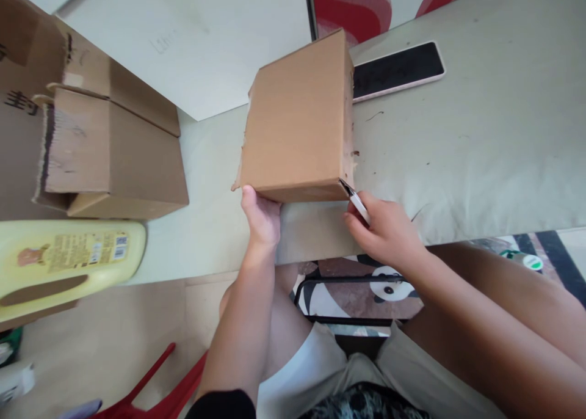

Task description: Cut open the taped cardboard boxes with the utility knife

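A brown cardboard box [295,123] is tilted up on the pale surface in front of me, with ragged torn edges on its left and right sides. My left hand [264,217] grips its lower left corner; the thumb shows and the other fingers are hidden beneath. In my right hand [382,223] is a small utility knife [359,206] with a white handle. Its dark blade tip touches the box's lower right corner. Fingers wrap closely round the handle.
A phone [398,71] lies behind the box, partly covered by it. More cardboard boxes [141,150] stand at the left, near a yellow jug [91,248]. A white panel [196,46] rises at the back. Small scraps dot the surface. Below is a panda-patterned item [352,297].
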`<state>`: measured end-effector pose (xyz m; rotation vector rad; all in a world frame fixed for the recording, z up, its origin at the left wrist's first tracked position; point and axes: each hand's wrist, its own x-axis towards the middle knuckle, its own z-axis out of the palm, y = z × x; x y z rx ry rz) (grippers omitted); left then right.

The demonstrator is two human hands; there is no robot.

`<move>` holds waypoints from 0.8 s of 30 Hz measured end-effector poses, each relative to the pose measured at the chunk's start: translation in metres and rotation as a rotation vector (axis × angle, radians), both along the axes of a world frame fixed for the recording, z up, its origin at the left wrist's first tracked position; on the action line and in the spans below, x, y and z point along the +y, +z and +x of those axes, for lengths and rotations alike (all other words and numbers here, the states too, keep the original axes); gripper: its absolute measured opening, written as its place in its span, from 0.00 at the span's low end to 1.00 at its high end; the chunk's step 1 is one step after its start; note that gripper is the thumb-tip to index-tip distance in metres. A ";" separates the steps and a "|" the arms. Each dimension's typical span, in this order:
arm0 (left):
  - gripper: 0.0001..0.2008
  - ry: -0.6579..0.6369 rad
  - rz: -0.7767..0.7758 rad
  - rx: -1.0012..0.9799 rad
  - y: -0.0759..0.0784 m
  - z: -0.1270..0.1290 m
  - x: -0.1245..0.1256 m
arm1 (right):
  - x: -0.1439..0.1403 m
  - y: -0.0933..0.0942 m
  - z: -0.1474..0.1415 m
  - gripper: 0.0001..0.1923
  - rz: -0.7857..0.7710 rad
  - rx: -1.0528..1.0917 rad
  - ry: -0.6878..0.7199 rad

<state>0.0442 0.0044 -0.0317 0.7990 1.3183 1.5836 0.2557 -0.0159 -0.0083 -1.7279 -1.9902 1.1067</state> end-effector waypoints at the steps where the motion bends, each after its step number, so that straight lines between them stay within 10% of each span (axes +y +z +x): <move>1: 0.39 0.001 -0.001 -0.002 0.000 0.000 0.000 | 0.000 0.000 0.000 0.10 0.001 0.000 -0.001; 24: 0.39 -0.016 -0.002 0.006 0.003 0.003 -0.001 | 0.000 0.001 -0.001 0.10 0.019 0.007 -0.003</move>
